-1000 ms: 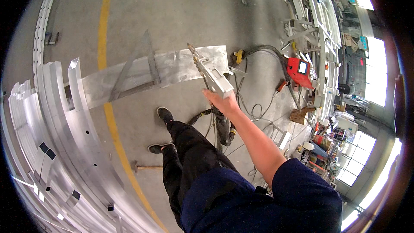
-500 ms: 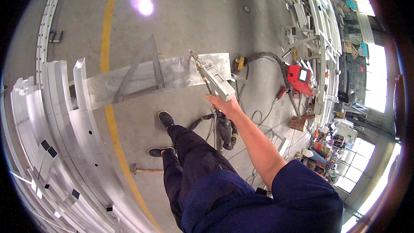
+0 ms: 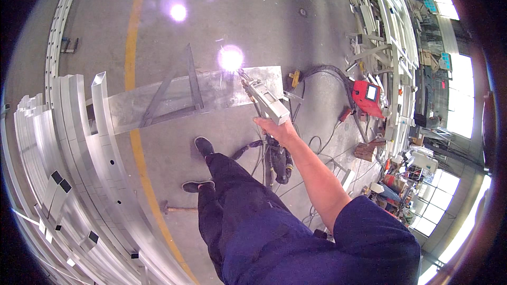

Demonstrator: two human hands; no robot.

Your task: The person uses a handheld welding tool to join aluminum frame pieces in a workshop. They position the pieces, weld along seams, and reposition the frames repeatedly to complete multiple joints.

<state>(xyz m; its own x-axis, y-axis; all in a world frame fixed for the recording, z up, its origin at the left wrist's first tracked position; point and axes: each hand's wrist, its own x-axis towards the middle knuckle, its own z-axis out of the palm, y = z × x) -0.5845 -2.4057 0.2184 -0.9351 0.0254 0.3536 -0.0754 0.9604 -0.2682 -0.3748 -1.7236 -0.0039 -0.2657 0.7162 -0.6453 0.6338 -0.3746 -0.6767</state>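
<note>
My right hand (image 3: 278, 130) grips a grey hand-held welding torch (image 3: 264, 98), arm stretched forward. The torch tip points at a bright white flash (image 3: 231, 57) on a long flat metal sheet (image 3: 211, 92) lying on the concrete floor. A triangular frame of metal bars (image 3: 179, 95) rests on that sheet to the left of the flash. A thick black hose (image 3: 274, 161) hangs from the torch down past my legs. My left hand is out of view.
Several long aluminium box profiles (image 3: 63, 158) are stacked along the left. A yellow floor line (image 3: 134, 142) runs past them. A red machine (image 3: 368, 97) with cables sits at right, near racks of metal parts (image 3: 380, 31). A hammer (image 3: 177, 209) lies by my feet.
A bright welding flash has appeared at the torch tip on the sheet. My right hand and the torch have stayed in nearly the same place.
</note>
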